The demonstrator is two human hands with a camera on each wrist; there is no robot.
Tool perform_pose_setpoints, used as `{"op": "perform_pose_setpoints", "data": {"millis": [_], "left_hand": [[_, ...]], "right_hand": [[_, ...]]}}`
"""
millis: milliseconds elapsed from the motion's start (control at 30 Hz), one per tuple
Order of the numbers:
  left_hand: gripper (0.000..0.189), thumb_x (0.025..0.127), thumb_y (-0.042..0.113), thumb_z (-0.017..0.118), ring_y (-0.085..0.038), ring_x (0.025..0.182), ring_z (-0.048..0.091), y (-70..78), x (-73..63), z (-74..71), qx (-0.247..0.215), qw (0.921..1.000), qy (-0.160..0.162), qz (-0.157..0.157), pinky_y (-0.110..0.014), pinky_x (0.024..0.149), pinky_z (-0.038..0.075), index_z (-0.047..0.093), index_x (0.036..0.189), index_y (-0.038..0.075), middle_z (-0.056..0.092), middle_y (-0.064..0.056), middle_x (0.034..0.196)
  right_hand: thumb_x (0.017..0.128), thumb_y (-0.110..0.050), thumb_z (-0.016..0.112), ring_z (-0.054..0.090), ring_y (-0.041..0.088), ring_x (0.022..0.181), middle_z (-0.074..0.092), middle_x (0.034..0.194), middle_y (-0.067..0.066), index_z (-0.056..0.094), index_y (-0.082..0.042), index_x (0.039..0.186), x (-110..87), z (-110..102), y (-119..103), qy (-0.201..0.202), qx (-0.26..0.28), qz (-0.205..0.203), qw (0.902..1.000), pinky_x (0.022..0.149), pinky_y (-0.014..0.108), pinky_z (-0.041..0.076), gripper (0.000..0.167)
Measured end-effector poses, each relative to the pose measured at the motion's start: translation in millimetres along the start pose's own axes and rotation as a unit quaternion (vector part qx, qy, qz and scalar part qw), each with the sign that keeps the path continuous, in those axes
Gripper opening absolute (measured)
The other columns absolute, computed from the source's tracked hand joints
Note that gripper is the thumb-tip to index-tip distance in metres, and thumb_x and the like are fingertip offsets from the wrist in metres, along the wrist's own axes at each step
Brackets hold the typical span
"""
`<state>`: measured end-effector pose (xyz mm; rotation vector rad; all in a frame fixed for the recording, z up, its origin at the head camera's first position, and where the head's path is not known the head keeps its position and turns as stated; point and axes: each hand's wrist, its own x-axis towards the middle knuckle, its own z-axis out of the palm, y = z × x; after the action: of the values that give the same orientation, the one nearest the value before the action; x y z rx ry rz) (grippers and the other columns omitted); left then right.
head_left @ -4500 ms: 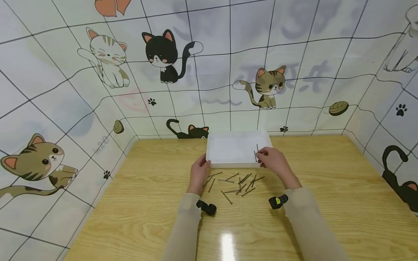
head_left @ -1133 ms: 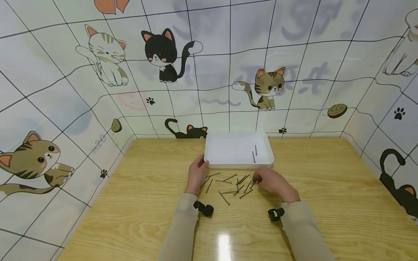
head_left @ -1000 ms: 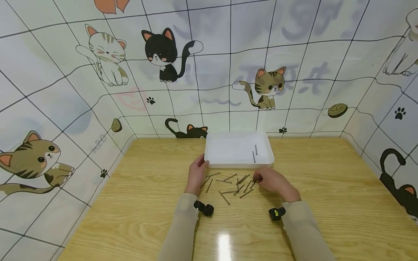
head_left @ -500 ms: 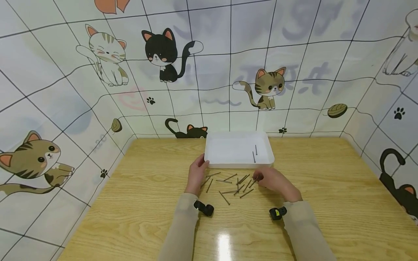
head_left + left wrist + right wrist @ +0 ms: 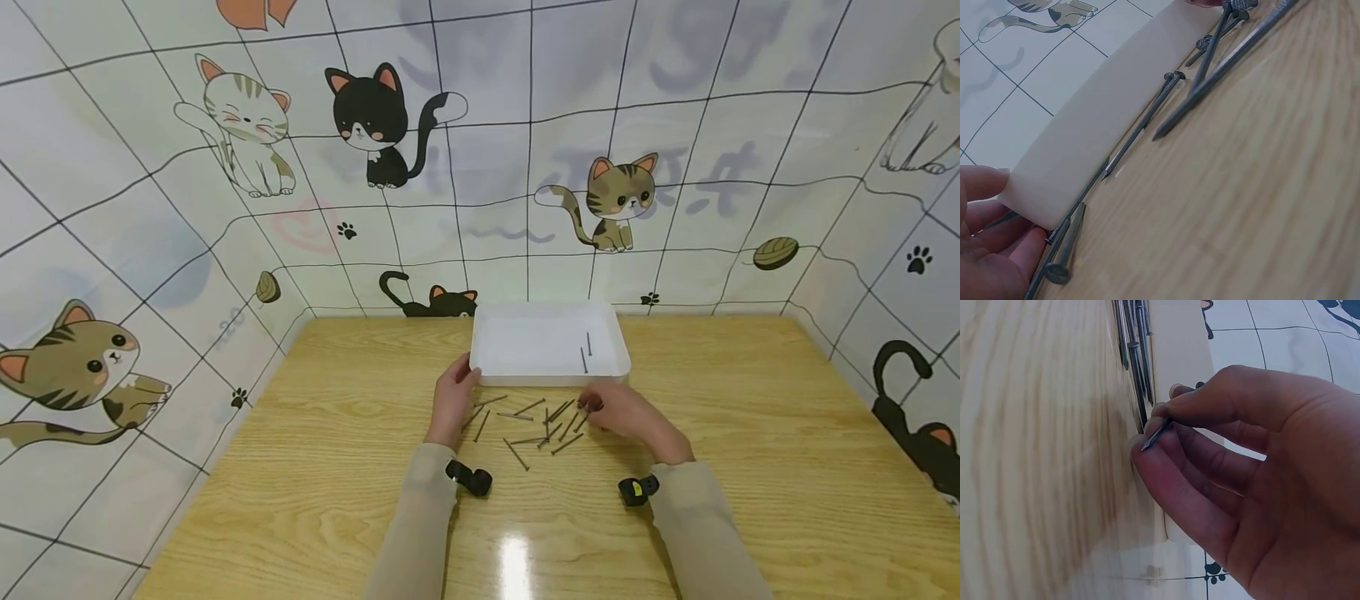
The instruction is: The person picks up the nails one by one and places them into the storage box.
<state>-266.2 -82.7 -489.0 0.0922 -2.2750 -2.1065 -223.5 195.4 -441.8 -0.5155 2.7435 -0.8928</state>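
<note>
– Since the earliest head frame, the right hand (image 5: 622, 414) has come down from the white tray (image 5: 517, 337), leaving a pair of nails (image 5: 588, 344) free inside it.

– Starting nearest the viewer, what is there?

– Beige sleeves (image 5: 420, 525) rise from the bottom edge, with a small black camera (image 5: 469, 477) at each wrist. Beyond them, loose nails (image 5: 516, 454) are scattered across the centre of the wood-grain table (image 5: 337, 483).

– And the hands?

– Right of centre, the right hand pinches a held nail (image 5: 1157, 433) between thumb and fingertips. Left of centre, the left hand (image 5: 452, 400) grips the tray's lower left corner.

– How far along is it?

– Early, I would judge: two nails lie at the tray's right side, one is in the fingers, and most are on the table, apparently left to move.

– Where are they from the right hand?

– The held nail's point pokes past its fingertips, outside the tray's near wall. Loose ones lie just to its left in the frame, the tray just above.

– And farthest?

– Wall covering (image 5: 495, 167) with cartoon cats, filling the upper half.
</note>
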Motion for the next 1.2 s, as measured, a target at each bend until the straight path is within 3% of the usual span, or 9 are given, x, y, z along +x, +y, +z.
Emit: {"op": "perform_pose_setpoints", "data": {"millis": [167, 333, 533, 867, 1033, 1200], "left_hand": [[0.043, 0.091, 0.022, 0.053, -0.014, 0.116, 0.043, -1.9, 2.1, 1.0, 0.006, 1.0000, 0.005, -0.001, -0.035, 0.097, 0.034, 0.045, 0.132, 0.014, 0.048, -0.002, 0.129], [0.043, 0.090, 0.023, 0.054, -0.013, 0.116, 0.043, 0.4, 3.4, -0.6, 0.004, 1.0000, 0.006, -0.006, -0.035, 0.096, 0.034, 0.046, 0.131, 0.015, 0.049, 0.000, 0.128], [0.043, 0.089, 0.026, 0.055, -0.011, 0.116, 0.043, 0.5, 5.1, -0.6, -0.002, 0.9999, 0.003, -0.010, -0.033, 0.097, 0.034, 0.047, 0.131, 0.017, 0.049, 0.005, 0.127], [0.043, 0.090, 0.023, 0.054, -0.014, 0.118, 0.042, 0.4, 1.9, 1.8, -0.016, 0.9999, -0.002, -0.007, -0.034, 0.097, 0.034, 0.045, 0.132, 0.015, 0.048, 0.000, 0.129], [0.044, 0.090, 0.025, 0.054, -0.012, 0.117, 0.042, 0.1, 3.9, 1.6, -0.014, 0.9999, 0.001, -0.008, -0.033, 0.097, 0.034, 0.045, 0.132, 0.017, 0.048, 0.003, 0.128], [0.044, 0.090, 0.025, 0.054, -0.014, 0.118, 0.042, -1.5, 4.1, -0.1, 0.000, 1.0000, 0.005, -0.007, -0.034, 0.096, 0.035, 0.045, 0.132, 0.015, 0.048, 0.002, 0.128]], "right_hand": [[0.081, -0.005, 0.057, 0.055, 0.019, 0.084, 0.059, 0.093, 0.006, 0.058, -0.001, 0.107, 2.6, 1.6, 0.3, 0.001, 0.017, 0.005, 0.9998, 0.063, 0.030, 0.047, 0.026], [0.084, -0.006, 0.054, 0.055, 0.016, 0.073, 0.059, 0.091, 0.008, 0.056, -0.001, 0.108, 5.2, 4.1, -2.8, 0.000, 0.070, 0.007, 0.9975, 0.059, 0.029, 0.046, 0.024], [0.087, -0.012, 0.052, 0.059, 0.017, 0.071, 0.060, 0.093, 0.009, 0.056, -0.003, 0.111, 6.4, 3.6, -6.7, 0.038, 0.121, 0.019, 0.9917, 0.059, 0.030, 0.049, 0.026], [0.088, -0.025, 0.057, 0.059, 0.021, 0.083, 0.058, 0.099, 0.012, 0.053, -0.003, 0.115, 9.1, -4.7, -10.7, 0.114, 0.167, 0.019, 0.9791, 0.068, 0.036, 0.051, 0.036], [0.089, -0.021, 0.055, 0.061, 0.023, 0.081, 0.057, 0.098, 0.014, 0.052, -0.003, 0.115, 20.0, -13.0, -9.0, 0.142, 0.204, 0.024, 0.9684, 0.071, 0.039, 0.051, 0.032], [0.090, -0.015, 0.053, 0.062, 0.027, 0.080, 0.056, 0.099, 0.020, 0.050, 0.002, 0.115, 34.3, -20.4, -2.1, 0.143, 0.250, 0.045, 0.9567, 0.071, 0.036, 0.052, 0.031]]}}
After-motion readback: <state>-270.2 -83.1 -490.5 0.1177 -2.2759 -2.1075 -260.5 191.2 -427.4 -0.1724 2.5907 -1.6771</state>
